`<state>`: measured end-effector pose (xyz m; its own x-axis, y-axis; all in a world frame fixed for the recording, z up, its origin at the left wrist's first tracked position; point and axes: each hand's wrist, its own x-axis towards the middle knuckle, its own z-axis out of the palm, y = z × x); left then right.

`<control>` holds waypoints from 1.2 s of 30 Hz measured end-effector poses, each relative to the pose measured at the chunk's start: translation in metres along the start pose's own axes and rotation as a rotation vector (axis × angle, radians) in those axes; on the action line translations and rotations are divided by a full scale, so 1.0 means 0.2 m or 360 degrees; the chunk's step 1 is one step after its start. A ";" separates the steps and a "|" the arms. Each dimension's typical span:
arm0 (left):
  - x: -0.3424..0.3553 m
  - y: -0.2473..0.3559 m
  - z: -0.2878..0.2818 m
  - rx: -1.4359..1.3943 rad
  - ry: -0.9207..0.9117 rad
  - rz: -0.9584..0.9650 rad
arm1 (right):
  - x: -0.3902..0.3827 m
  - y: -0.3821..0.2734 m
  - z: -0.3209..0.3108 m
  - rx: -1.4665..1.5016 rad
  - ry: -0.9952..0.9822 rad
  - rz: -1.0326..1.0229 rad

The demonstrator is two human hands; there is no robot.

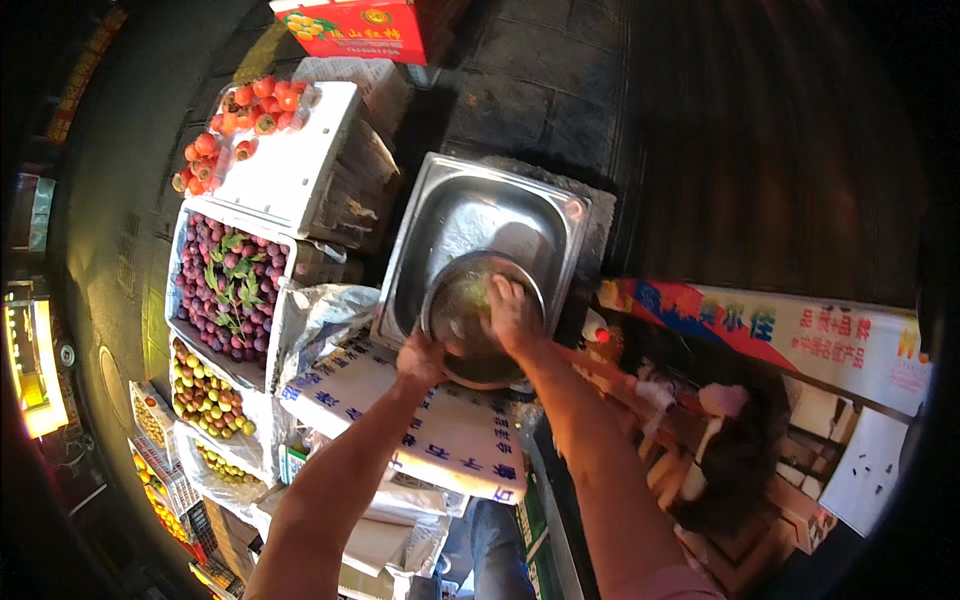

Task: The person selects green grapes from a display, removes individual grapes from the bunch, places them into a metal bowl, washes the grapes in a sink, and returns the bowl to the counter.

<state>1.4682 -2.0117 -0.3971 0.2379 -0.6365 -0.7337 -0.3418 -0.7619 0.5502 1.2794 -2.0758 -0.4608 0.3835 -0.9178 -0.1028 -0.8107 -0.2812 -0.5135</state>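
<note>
A round metal bowl (pixel 468 268) sits partly in a rectangular stainless steel sink (pixel 400 225), over its near end. My left hand (pixel 420 360) is closed on the bowl's near-left rim, with the thumb reaching inside. Over the bowl's right side, my right hand (pixel 513 315) reaches in with its fingers curled down. Some small greenish stuff shows by those fingers in the dark bowl; what it is, and whether I grip it, cannot be made out. Just below the bowl lies a white board (pixel 440 430) with dark printed characters.
Left of the sink stand a crate of purple plums (pixel 225 280), a crate of green and brown fruit (pixel 210 400) and a white box (pixel 300 150) topped with orange persimmons (pixel 265 105). A red carton (pixel 360 30) is at the far end. A printed banner (pixel 800 340) runs along the right.
</note>
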 end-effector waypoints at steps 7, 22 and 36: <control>0.09 -0.06 -0.01 -0.0023 -0.0037 -0.0122 | -0.14 -0.05 0.27 -0.0029 0.0098 -0.0101; 0.05 -0.03 -0.01 0.1002 0.0111 0.0370 | -0.10 -0.08 0.25 -0.0176 -0.0132 -0.0059; -0.01 0.08 -0.05 -0.0467 0.0097 -0.0177 | 0.02 -0.06 0.17 0.0018 -0.0239 0.0269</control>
<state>1.4720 -2.0243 -0.3827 0.3162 -0.5466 -0.7754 -0.0362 -0.8237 0.5659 1.3064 -2.0666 -0.4847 0.3047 -0.8993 -0.3138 -0.8645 -0.1229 -0.4874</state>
